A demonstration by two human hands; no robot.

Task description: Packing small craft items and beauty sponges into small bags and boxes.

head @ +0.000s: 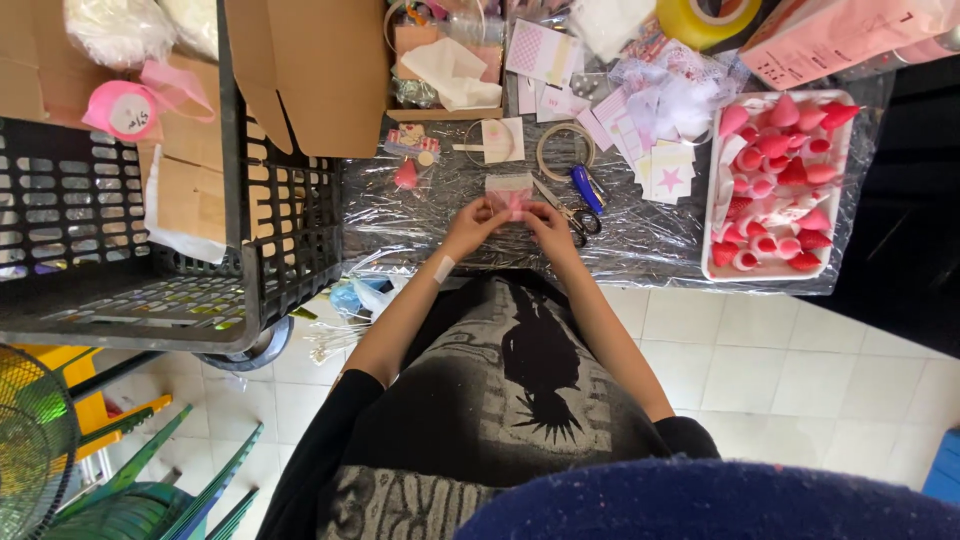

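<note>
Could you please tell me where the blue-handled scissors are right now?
The blue-handled scissors lie on the clear plastic table cover, just beyond the right hand, beside the small wooden hoop.

- Pale square floor tiles (760, 360) with dark grout run under the table.
- The table (640, 250) wears crinkled clear plastic sheeting.
- A black slatted crate (120, 230) sits at left.
- A green fan grille (30, 440) and green chair (170, 490) stand lower left.
</note>
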